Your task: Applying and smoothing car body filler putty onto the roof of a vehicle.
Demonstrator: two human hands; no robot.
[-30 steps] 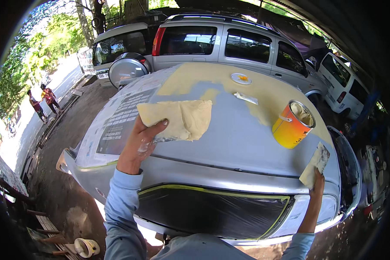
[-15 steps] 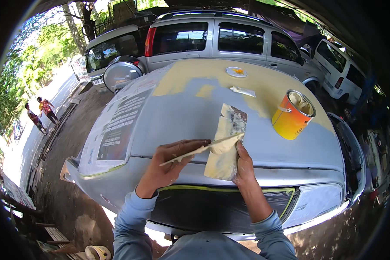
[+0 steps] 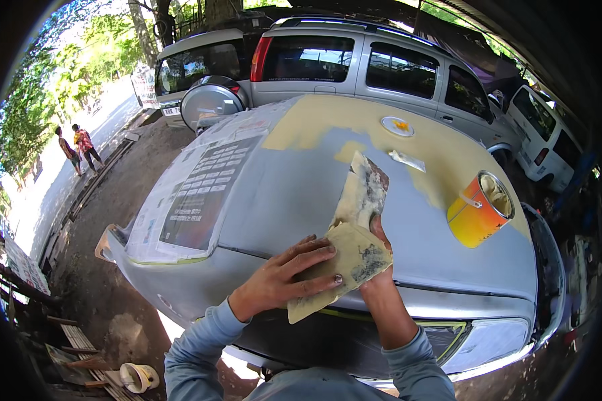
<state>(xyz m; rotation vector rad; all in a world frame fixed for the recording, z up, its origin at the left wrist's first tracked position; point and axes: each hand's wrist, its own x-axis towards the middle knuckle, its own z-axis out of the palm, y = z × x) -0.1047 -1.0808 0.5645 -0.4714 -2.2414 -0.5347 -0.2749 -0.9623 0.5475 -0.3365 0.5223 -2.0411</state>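
Observation:
My left hand [image 3: 284, 277] grips a flat, putty-smeared spreader [image 3: 331, 267], fingers spread over its face. It lies across the lower end of a longer board [image 3: 362, 190] coated in cream and grey filler. That board is in my right hand [image 3: 379, 286]; its thumb shows along the right edge, while the other fingers are hidden. Both tools are over the near side of a grey car roof [image 3: 281, 194], whose far part carries cream filler [image 3: 314, 120]. To the right, an orange-yellow can [image 3: 478, 212] of cream paste stands open on the roof.
Beyond the can lie a white round lid [image 3: 398, 126] with an orange dab and a small tube [image 3: 407, 160]. Newspaper masking [image 3: 201, 194] covers the left side. A silver vehicle [image 3: 394, 73] is parked behind. Two people [image 3: 80, 148] stand far left; a bucket [image 3: 139, 377] sits lower left.
The spreader has turned from edge-on to flat and come down over the board's near end. My left hand moved right and nearer to me. The whole view has shifted slightly.

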